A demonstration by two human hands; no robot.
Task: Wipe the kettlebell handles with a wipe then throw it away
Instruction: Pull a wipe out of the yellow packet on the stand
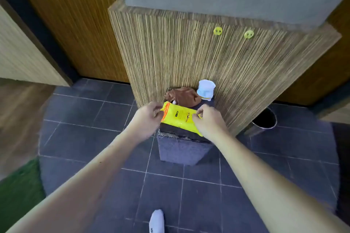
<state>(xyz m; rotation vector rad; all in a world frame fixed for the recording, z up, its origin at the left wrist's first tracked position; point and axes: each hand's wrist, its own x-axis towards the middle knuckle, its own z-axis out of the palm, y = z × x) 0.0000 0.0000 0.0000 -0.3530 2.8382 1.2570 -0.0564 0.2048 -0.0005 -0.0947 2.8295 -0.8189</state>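
Observation:
A yellow pack of wipes with an orange strip lies on top of a dark grey block-shaped stool. My left hand grips the pack's left end at the orange strip. My right hand pinches the pack's right side with fingertips. No kettlebell shows in this view. A round metal bin with a dark inside stands on the floor to the right of the stool.
Behind the pack on the stool lie a crumpled brown cloth and a white bottle. A striped wooden pillar rises right behind. Dark floor tiles surround the stool, green mat at lower left, my white sock below.

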